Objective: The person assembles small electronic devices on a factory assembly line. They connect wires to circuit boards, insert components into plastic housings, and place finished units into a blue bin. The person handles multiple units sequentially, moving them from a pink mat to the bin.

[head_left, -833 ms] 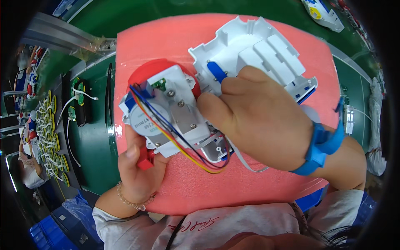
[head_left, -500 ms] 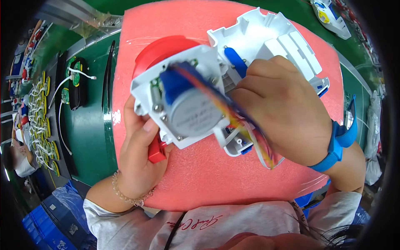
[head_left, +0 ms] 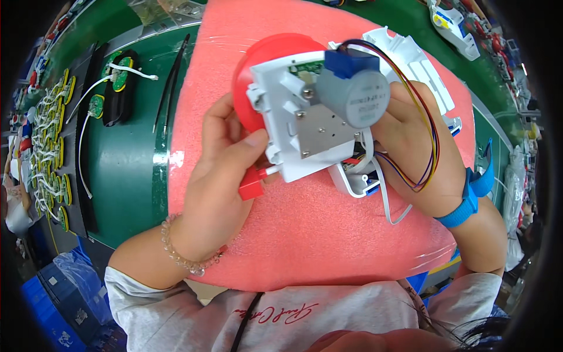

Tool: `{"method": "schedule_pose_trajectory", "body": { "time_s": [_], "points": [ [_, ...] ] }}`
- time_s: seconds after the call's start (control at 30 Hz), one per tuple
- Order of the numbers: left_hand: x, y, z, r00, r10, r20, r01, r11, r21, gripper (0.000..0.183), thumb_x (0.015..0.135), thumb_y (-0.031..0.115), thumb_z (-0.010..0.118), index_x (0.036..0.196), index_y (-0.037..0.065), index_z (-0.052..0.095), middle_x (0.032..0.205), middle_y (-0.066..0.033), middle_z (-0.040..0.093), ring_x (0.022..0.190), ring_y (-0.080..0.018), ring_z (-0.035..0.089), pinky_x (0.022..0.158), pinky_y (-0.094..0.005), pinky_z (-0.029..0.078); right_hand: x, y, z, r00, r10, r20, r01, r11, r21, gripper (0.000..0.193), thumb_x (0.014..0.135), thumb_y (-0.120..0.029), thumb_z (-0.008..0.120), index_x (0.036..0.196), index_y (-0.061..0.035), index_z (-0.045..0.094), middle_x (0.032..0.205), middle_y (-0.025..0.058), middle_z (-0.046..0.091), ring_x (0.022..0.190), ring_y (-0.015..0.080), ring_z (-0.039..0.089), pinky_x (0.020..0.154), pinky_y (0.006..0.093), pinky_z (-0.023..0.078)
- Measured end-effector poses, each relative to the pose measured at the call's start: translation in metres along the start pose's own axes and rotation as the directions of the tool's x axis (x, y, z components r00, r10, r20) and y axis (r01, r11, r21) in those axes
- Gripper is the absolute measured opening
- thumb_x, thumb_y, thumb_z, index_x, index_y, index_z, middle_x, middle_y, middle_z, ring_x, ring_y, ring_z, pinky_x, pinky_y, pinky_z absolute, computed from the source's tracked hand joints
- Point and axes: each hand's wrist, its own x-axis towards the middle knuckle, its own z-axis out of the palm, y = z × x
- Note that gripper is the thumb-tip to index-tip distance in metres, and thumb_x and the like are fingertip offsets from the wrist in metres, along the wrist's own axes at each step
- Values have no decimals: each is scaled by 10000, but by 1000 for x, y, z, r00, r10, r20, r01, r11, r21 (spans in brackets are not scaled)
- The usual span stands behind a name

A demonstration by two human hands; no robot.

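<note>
My left hand (head_left: 217, 164) grips a white plastic bracket (head_left: 275, 111) by its left edge, thumb on top. A red round part (head_left: 281, 46) and a small red block (head_left: 252, 185) sit on the bracket's outer side. On its inner side are a metal plate (head_left: 322, 132), a bit of green circuit board (head_left: 308, 69) and a grey round motor (head_left: 358, 102) with a blue cap. Multicoloured wires (head_left: 433, 117) loop from the cap over my right hand (head_left: 419, 152). That hand is curled behind the motor; its fingertips and anything in them are hidden.
A white plastic shell (head_left: 431, 73) lies on the pink foam mat (head_left: 305, 240), beyond my right hand. Black tweezers (head_left: 170, 88) lie left of the mat. Farther left are a black holder (head_left: 120, 94) and several yellow-edged circuit boards (head_left: 58, 152) with white cables.
The bracket with its motor has moved right and tilted, so the motor's side and the metal plate now show. My left hand has moved along with it. The wires now arch over my right hand.
</note>
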Motion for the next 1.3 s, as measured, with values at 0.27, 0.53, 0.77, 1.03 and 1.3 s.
{"method": "schedule_pose_trajectory", "body": {
  "time_s": [0.27, 0.53, 0.77, 1.03, 1.3],
  "points": [
    [2, 2, -1, 999, -13, -31, 12, 998, -55, 473, 864, 82, 431, 1288, 44, 225, 1217, -100, 402, 1027, -160, 474, 834, -307, 418, 4, 1, 1, 1000, 5, 21, -4, 1000, -9, 246, 637, 3, 578, 880, -34, 596, 900, 94, 571, 870, 285, 515, 783, 364, 379],
    [3, -2, -2, 1000, 12, -21, -13, 997, -71, 490, 850, 80, 453, 1283, 41, 228, 1210, -97, 406, 1005, -172, 492, 844, -311, 424, 0, 5, 14, 991, -83, -110, 89, 995, 50, 101, 621, -22, 556, 713, -65, 557, 682, 64, 501, 732, 228, 462, 732, 341, 327],
    [2, 3, -3, 1000, 2, -21, -3, 996, -86, 478, 865, 112, 422, 1297, 40, 230, 1191, -85, 419, 989, -164, 495, 848, -310, 416, 2, -2, 6, 992, -22, -125, 22, 1000, -1, 260, 673, 3, 544, 928, -27, 506, 691, 102, 500, 689, 272, 472, 691, 337, 352],
    [3, 1, -4, 997, -37, -67, 37, 999, 0, 431, 891, 200, 325, 1308, 113, 258, 1177, -47, 469, 994, -133, 491, 757, -260, 393, 5, -3, 6, 986, -54, -160, 68, 994, 85, 434, 710, -16, 557, 1127, -61, 446, 691, 103, 533, 648, 298, 518, 663, 359, 384],
    [1, -4, -5, 1000, -1, -14, -2, 968, -252, 434, 909, 210, 342, 1310, 85, 236, 1162, -67, 438, 1034, -174, 480, 889, -334, 398, 8, 0, 5, 1000, -9, -12, 11, 985, 173, 556, 707, -8, 569, 1220, -55, 358, 646, 146, 565, 624, 333, 539, 557, 416, 418]
  ]
}}
